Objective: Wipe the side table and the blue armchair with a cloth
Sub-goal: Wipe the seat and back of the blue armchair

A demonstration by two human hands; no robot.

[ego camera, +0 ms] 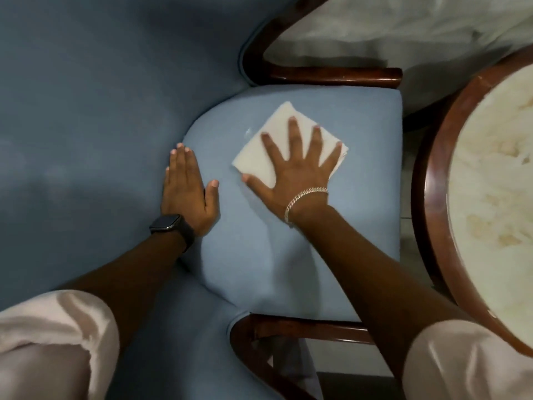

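Observation:
The blue armchair [331,249] fills the middle of the view, its light blue seat cushion between two dark wooden armrests. A folded white cloth [259,148] lies flat on the seat. My right hand [297,171] presses on the cloth with fingers spread wide. My left hand [187,192] rests flat on the left edge of the seat, against the darker blue backrest, holding nothing. The round side table [432,197] with a dark wood rim and a pale marbled top stands at the right edge.
The far wooden armrest [331,73] and the near armrest [302,330] bound the seat. The blue backrest [101,111] takes up the left side. White fabric [418,30] lies beyond the chair at the top right.

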